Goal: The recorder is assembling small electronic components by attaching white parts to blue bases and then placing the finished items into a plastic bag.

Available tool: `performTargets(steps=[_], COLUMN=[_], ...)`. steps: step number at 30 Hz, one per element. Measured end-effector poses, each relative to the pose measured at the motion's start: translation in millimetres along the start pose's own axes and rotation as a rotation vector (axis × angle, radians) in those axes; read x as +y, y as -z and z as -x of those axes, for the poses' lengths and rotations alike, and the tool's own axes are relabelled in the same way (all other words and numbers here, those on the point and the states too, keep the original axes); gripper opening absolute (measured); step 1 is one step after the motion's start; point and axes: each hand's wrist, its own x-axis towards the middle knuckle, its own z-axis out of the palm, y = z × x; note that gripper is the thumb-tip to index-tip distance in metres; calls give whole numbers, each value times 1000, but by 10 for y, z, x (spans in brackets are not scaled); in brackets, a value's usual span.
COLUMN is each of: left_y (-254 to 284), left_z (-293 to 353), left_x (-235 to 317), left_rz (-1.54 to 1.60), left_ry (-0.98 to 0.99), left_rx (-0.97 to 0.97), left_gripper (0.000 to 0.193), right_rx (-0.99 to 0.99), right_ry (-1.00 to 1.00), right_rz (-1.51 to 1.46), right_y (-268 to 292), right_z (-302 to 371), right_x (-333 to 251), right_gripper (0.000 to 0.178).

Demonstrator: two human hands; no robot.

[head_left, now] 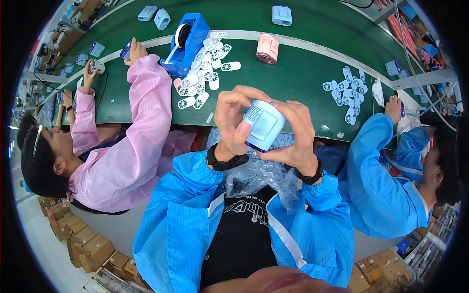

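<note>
Between my two hands, just above the near table edge, is a light blue plastic device (267,128) with rounded corners, a block of vent slots and a dark strip along its lower end. My left hand (230,116) grips its left side, thumb beside the slots. Fingers of my right hand (302,133) close on the top right corner and the lower end. Below them, a clear plastic bag (264,172) with light blue pieces rests at my lap. On the table lie white plates with round grilles (195,80) and light blue ones (349,93).
A blue tape dispenser (191,46) stands at the far left, and a pink device (267,49) at the back. More light blue devices (282,15) sit beyond the pale rail. Co-workers in a pink sleeve (149,97) and a blue sleeve (371,146) flank me.
</note>
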Motion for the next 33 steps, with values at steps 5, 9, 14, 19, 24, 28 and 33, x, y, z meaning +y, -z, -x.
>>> performTargets(steps=[5,9,14,19,24,28,33], left_y=[-41,4,-83,104,-18,-121,-669], left_z=[-29,-55,-65,-108,-208,-416,-770], left_x=[-7,-87,-250,-323,-437,-479,-703], left_rz=[-45,-100,-476,-425,-374,-445,-553], left_ry=[-45,-145,-229,62,282,209,-121], left_rx=[67,123,33,-13,-129,-206,-376], left_gripper=[56,55,58,56,46,40,22], right_rx=[-23,40,167,-559,-747,-606,-459], right_ry=[-57,-374,-729,-482,-313,-383,-226], right_rz=[-22,-327,-793,567,728,669,492], right_y=[-8,-135,-138,581,505,462,114], right_z=[-31,-29,37,-466,-389,-370,-42], right_x=[9,-189,-94,157,786,746,1105], right_gripper=[96,83,71,65,55,49,42])
